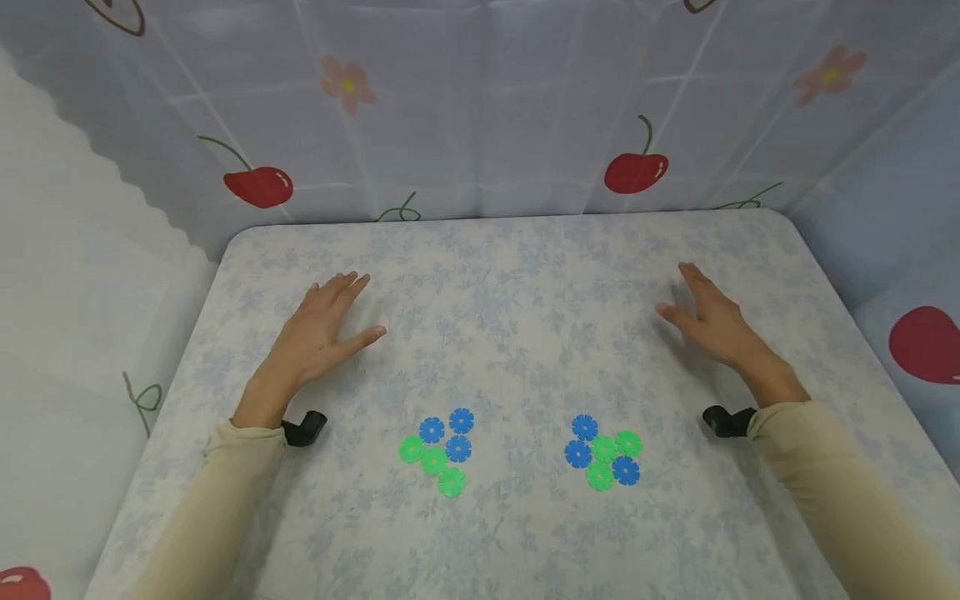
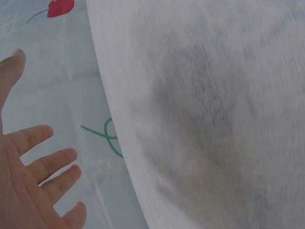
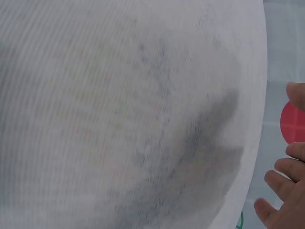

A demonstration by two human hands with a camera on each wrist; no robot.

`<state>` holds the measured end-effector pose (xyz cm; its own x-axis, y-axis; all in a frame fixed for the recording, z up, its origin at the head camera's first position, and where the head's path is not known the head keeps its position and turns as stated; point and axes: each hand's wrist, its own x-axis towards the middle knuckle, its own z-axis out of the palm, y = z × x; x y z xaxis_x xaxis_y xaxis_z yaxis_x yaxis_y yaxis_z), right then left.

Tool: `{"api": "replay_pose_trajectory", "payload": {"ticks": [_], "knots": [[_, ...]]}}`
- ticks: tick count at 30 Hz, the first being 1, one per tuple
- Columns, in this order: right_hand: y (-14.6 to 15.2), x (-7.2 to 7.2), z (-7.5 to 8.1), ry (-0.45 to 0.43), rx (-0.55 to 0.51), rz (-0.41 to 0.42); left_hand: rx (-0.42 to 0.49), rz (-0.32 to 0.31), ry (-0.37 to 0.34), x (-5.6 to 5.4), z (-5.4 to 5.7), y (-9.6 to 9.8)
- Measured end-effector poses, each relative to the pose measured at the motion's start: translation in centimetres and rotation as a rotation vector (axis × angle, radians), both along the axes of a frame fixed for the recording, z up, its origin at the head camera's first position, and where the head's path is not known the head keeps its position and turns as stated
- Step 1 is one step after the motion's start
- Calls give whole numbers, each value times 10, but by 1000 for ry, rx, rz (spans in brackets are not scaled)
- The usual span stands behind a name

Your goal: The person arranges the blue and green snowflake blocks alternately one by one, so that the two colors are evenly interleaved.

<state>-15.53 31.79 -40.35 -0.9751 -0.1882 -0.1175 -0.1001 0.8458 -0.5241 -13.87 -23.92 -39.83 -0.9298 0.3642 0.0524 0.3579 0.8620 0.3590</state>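
Observation:
Two groups of small notched plastic discs lie on the table, each mixing blue and green. The left group has blue discs above and right of green discs. In the right group, green discs lie among blue discs. My left hand is held over the table's left side, fingers spread and thumb pointing right, holding nothing. Over the right side my right hand is likewise empty, fingers extended and thumb apart. Both hands are beyond and outward of the discs. The wrist views show the spread fingers and cloth.
A pale blue-patterned cloth covers the table, which has rounded far corners. Behind it hangs a curtain printed with cherries and flowers. Black wrist camera mounts stick out inward from both cuffs.

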Motion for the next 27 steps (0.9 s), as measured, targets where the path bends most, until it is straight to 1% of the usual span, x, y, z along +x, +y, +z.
{"api": "replay_pose_trajectory", "payload": {"ticks": [2, 4, 9, 12, 16, 18, 20, 23, 25, 27], "knots": [[-4, -1, 0, -16, -40, -3, 23, -19, -16, 5, 1, 5], [-9, -2, 1, -27, -52, -11, 57, -37, -42, 10, 0, 11], [-21, -2, 4, -57, -63, -12, 169, -84, -162, 26, -1, 27], [-28, -1, 4, -62, -76, 12, 269, -140, -200, 35, -4, 35], [-38, 1, 3, -58, -79, 44, 419, -246, -237, 44, -9, 44], [-44, 2, 3, -64, -83, 50, 465, -288, -276, 48, -12, 48], [-50, 5, 3, -73, -93, 52, 490, -308, -323, 51, -15, 52], [-60, 10, 2, -79, -109, 67, 489, -301, -400, 55, -17, 56], [-68, 13, 1, -76, -121, 92, 473, -296, -429, 56, -19, 57], [-75, 16, 0, -72, -131, 125, 463, -304, -452, 56, -21, 57]]}}
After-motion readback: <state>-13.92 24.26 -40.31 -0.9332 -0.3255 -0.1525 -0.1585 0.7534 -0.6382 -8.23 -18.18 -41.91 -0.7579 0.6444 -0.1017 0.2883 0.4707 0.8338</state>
